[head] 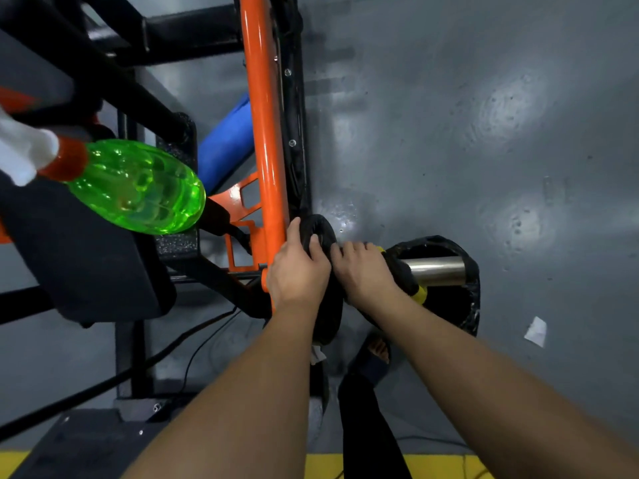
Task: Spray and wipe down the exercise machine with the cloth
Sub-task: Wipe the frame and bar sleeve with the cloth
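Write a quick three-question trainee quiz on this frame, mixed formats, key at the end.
1. True or false: a hand holds the green spray bottle.
2. Which hand holds the cloth at the steel bar? A) left B) right C) neither
3. Fill in: the left hand grips a black ring beside a frame tube coloured ____.

Key
1. False: no hand touches it.
2. B: the right hand.
3. Orange.
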The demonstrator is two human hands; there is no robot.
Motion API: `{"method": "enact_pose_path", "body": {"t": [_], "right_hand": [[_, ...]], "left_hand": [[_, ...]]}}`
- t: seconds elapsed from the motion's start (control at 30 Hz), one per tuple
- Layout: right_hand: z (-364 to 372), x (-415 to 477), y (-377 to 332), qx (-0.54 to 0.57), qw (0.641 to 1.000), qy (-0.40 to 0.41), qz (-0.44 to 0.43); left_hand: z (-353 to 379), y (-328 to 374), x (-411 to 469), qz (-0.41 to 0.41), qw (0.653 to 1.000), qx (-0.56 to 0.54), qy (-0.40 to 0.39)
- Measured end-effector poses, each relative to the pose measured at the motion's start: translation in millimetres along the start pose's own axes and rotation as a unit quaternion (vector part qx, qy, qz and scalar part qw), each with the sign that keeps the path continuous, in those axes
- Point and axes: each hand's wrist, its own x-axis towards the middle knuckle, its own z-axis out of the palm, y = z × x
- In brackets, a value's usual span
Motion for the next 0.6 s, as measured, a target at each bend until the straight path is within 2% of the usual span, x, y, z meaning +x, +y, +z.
{"method": "enact_pose_path", "body": {"t": [0.07, 0.13, 0.2, 0.27, 0.3, 0.37, 0.47, 0.53, 0.6], "right_hand": [[-18.7, 19.6, 13.4, 0.103, 0.986, -0.127, -0.002], [-31.6, 36.6, 29.8, 0.222, 0.935, -0.276, 0.024], [-31.9, 43.9, 39.0, 0.304, 0.890, -0.338, 0.045], [-26.2, 45.8, 45.6, 0.334, 0.871, -0.357, 0.044], [-23.5, 44.9, 46.1, 0.345, 0.874, -0.340, 0.037], [-24.2, 31.9, 44.0, 0.335, 0.905, -0.260, 0.024], [-13.1, -1.9, 33.3, 0.161, 0.983, -0.085, 0.002], [3.5, -17.6, 24.9, 0.050, 0.999, 0.003, -0.011], [18.5, -29.8, 21.8, -0.024, 0.999, 0.047, -0.008]], "left_hand": [[0.4, 1.5, 0.6, -0.001, 1.000, 0.016, -0.002], [2.0, 1.4, 0.1, -0.002, 0.999, 0.035, 0.005], [2.8, 1.6, 1.2, -0.004, 0.999, 0.052, 0.012], [4.0, 0.7, 2.1, 0.000, 0.998, 0.062, 0.020], [4.3, 0.6, 2.1, 0.002, 0.997, 0.069, 0.023], [3.7, 2.1, 1.2, 0.002, 0.996, 0.082, 0.021], [1.5, 4.5, -0.5, -0.004, 0.997, 0.076, 0.013], [1.7, 5.7, 0.6, -0.008, 0.997, 0.070, 0.007], [1.4, 6.8, 1.8, -0.007, 0.998, 0.069, 0.002]]}}
